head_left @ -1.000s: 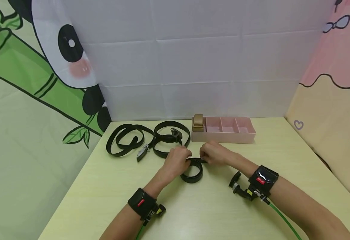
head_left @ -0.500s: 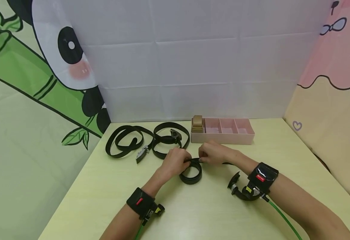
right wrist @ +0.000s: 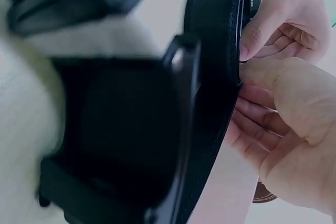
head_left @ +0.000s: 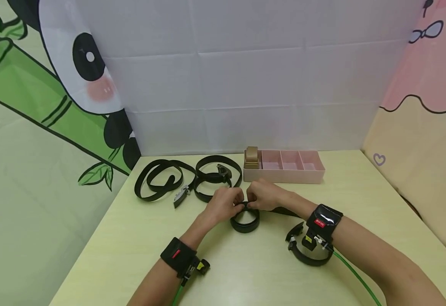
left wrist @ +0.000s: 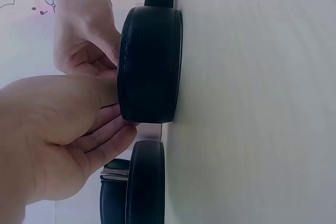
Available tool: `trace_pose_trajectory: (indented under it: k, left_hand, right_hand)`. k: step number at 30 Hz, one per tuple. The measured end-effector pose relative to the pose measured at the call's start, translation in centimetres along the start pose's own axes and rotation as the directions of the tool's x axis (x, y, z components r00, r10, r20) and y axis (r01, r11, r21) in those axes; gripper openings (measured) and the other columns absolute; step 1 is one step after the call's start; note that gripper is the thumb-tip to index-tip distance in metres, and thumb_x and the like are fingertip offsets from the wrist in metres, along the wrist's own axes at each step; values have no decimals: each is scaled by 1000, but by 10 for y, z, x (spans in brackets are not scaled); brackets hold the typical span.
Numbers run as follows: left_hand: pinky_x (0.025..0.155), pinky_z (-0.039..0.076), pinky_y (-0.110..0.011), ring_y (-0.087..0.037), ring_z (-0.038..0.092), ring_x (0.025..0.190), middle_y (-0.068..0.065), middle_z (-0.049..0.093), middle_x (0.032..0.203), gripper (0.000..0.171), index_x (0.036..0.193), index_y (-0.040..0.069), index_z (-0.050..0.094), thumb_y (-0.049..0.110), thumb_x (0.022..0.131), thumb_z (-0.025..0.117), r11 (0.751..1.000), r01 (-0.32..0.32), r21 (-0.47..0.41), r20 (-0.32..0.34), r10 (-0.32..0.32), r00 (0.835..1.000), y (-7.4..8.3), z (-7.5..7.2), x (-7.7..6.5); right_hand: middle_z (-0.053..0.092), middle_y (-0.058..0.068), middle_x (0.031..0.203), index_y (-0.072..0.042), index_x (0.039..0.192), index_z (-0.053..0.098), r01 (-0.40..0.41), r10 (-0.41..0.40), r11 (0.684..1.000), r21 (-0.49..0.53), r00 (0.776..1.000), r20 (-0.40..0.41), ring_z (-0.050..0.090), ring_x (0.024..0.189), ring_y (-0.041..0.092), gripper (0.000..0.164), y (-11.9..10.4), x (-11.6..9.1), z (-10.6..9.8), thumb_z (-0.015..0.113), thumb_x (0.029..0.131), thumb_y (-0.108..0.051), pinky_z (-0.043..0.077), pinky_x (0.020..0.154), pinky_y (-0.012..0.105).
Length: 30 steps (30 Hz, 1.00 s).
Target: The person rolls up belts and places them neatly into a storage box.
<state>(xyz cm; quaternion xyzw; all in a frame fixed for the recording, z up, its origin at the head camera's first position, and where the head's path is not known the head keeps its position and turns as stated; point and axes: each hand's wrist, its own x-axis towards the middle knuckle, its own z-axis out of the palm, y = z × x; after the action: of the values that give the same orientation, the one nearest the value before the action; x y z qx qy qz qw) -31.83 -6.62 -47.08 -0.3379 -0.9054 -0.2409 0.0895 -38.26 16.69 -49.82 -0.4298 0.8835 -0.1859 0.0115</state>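
A black leather belt (head_left: 245, 228) is rolled at one end into an upright-edged coil, and its free length runs right along the table. My left hand (head_left: 223, 205) pinches the coil's far rim with thumb and fingers. Close beside it, my right hand (head_left: 267, 195) pinches the belt where the strap meets the coil. The left wrist view shows the coil's outer face (left wrist: 149, 66) with both hands behind it. In the right wrist view the strap (right wrist: 212, 119) leads to a blurred buckle (right wrist: 184, 77) near the camera. The right fingertips are partly hidden by the belt.
Two more black belts (head_left: 157, 196) (head_left: 219, 157) lie loosely looped at the back left, their buckles showing. A pink divided tray (head_left: 284, 176) stands behind my hands, with a tan rolled strap (head_left: 251, 158) in its left compartment. Fabric walls border the table (head_left: 223, 280).
My right hand has moved left, up to the left hand and the coil. The belt's buckle end has slid left and toward me beneath the right wrist. My left hand has barely moved.
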Motion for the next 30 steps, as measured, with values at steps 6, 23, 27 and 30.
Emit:
trace_pose_trajectory:
  k: [6,23,27,30]
  left_hand:
    - [82,66,-38,-21,84,89,-7,87,95,11,103,5,84,8,95,90,1000,-15,0,-6,15,1000,-2,1,1]
    - [83,66,-37,-19,85,90,-7,88,97,6,104,6,86,8,98,87,998,-54,-20,-1,54,999,1,-5,-2]
    - [78,62,-28,-16,81,84,-2,85,92,5,98,10,84,12,102,82,993,-112,-24,44,113,993,14,-23,-9]
    - [79,61,-25,-14,80,86,-1,85,95,4,100,12,84,13,103,81,982,-175,-73,168,185,968,25,-38,-19]
  right_hand:
    - [71,-16,67,-28,72,77,-57,59,997,53,998,-36,62,62,3,26,14,3,13,90,94,-30,49,59,24]
    - [71,-11,64,-18,71,80,-140,141,989,42,990,-20,58,57,1,26,-33,-10,-19,86,96,-18,47,56,21]
    - [68,-8,61,-12,69,78,-180,180,983,24,984,-14,52,55,0,27,-64,-17,-40,86,94,-8,42,55,18]
    - [66,-8,60,-12,67,77,-171,172,985,23,985,-25,50,54,0,27,-63,-19,-41,85,93,-8,41,55,19]
